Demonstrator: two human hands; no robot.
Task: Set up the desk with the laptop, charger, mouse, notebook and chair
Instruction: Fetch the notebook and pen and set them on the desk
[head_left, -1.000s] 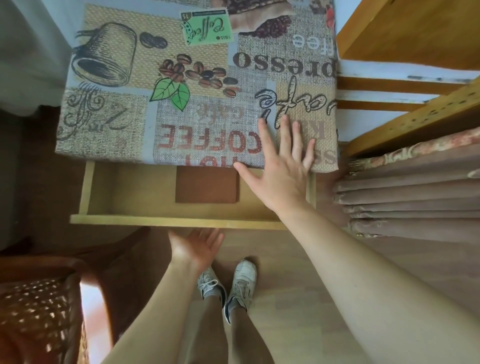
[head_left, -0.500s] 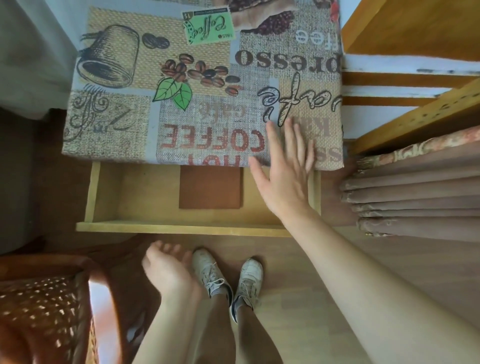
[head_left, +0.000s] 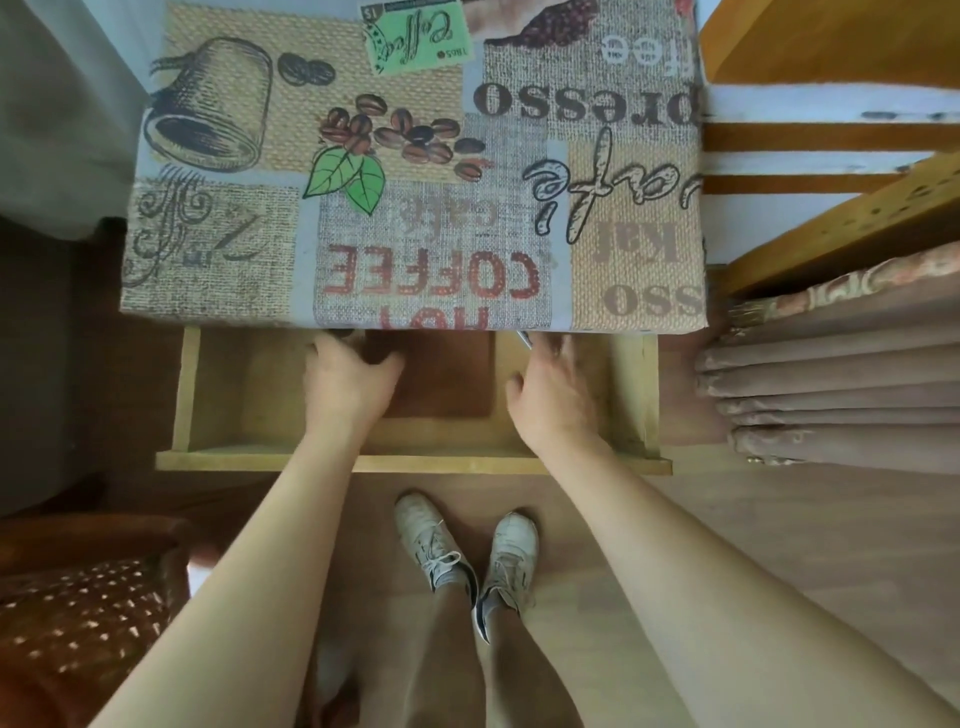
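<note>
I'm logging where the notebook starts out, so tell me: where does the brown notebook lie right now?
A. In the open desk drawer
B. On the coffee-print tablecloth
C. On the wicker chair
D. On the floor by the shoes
A: the brown notebook lies flat on the bottom of the pulled-out drawer, between the left hand and the right hand.

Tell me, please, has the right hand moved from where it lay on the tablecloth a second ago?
Yes. The right hand has come off the tablecloth and down toward the person, into the open drawer beside the brown notebook.
</note>
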